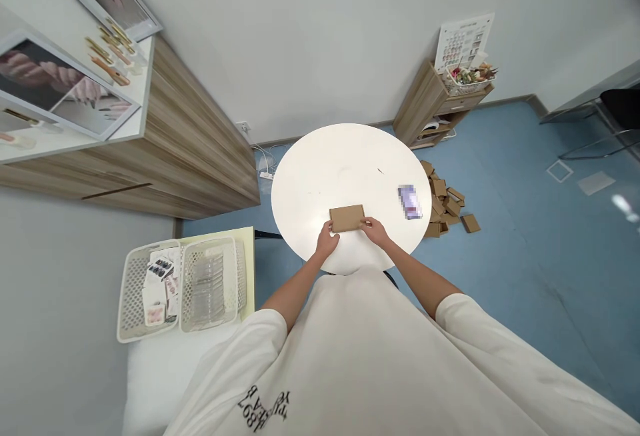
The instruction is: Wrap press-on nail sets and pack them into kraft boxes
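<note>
And here's the left hand (pixel 327 239), its grip closed on the near left corner of the brown box (pixel 347 219), while the right hand (pixel 373 230) pinches the near right corner! The box sits between them, over the white desk (pixel 345 156). Out right of the grip lies a purple pack (pixel 410 202); farther right, small boxes (pixel 440 206) heap on the floor (pixel 520 223).

Likely a nail salon — framed nail photos (pixel 55 86) at upper left, small gold-capped bottles (pixel 113 39) beside them.
</note>
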Demonstrator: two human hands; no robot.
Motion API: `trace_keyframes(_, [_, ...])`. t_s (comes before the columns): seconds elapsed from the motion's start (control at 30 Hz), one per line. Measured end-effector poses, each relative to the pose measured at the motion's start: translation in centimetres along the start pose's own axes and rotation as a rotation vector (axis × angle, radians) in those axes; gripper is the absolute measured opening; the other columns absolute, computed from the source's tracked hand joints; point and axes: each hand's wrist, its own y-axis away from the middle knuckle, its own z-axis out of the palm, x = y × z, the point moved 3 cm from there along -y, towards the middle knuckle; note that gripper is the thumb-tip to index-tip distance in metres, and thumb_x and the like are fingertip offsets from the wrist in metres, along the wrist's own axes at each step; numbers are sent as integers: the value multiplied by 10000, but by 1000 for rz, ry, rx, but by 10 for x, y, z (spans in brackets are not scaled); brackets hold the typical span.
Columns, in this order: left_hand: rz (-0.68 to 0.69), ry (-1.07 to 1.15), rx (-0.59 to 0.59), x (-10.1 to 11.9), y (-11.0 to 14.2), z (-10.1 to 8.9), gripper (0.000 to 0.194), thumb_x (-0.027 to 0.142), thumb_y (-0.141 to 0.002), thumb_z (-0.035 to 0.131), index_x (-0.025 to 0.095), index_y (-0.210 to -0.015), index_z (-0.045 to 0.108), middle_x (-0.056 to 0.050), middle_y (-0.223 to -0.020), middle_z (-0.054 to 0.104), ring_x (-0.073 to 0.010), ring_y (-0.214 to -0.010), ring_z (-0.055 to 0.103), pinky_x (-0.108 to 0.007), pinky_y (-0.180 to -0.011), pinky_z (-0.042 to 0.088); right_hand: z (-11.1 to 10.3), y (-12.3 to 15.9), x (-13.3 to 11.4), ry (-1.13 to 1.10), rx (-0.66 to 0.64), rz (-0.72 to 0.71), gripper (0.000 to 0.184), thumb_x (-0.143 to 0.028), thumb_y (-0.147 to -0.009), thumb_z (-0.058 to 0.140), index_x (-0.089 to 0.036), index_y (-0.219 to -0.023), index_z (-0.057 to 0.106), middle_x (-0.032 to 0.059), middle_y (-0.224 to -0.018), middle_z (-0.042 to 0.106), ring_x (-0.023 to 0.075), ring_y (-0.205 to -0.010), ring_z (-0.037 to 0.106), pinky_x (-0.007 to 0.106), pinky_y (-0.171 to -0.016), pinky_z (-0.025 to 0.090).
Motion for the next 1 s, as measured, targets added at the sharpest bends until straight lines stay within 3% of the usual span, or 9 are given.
trace_keyframes(0.17, [21, -56, 19, 25, -6, 27, 594, 116, -801, 553, 258, -1370, 453, -78, -1435, 557, -225, -1277, 574, -357, -962, 509, -37, 0, 9, -76, 58, -49, 302, -344, -835, 617, -249, -1111, 694, 54, -1234, 695, 225, -1135, 648, 405, -1007, 510])
trace_keyframes(0.37, [83, -91, 8, 73, -15, 83, 580, 148, -822, 564, 264, -1381, 467, -79, -1450, 544, -226, -1287, 554, -361, -990, 492, -108, -1, 36, -156, 130, -112, 319, -365, -837, 602, -245, -1121, 687, 59, -1254, 680, 223, -1147, 633, 395, -1009, 506])
trace_keyframes(0.57, [174, -113, -29, 126, -21, 159, 569, 154, -832, 563, 277, -1381, 478, -73, -1463, 526, -230, -1283, 549, -368, -977, 498, -193, -1, 74, -195, 225, -133, 305, -380, -849, 585, -240, -1101, 683, 62, -1242, 674, 226, -1110, 637, 395, -997, 508])
trace_keyframes(0.77, [258, -107, -115, 172, -23, 248, 551, 149, -847, 556, 242, -1384, 482, -102, -1475, 503, -246, -1291, 540, -382, -1003, 490, -274, 10, 121, -130, 376, -140, 350, -437, -897, 527, -192, -1090, 686, 133, -1231, 629, 246, -1080, 621, 391, -990, 503])
trace_keyframes(1.0, [335, -144, -246, 230, -41, 341, 583, 203, -838, 571, 234, -1414, 482, -98, -1493, 491, -269, -1343, 503, -424, -1102, 432, -359, 12, 168, -51, 497, -51, 369, -474, -896, 532, -209, -1098, 692, 132, -1285, 570, 283, -1214, 538, 417, -1045, 456])
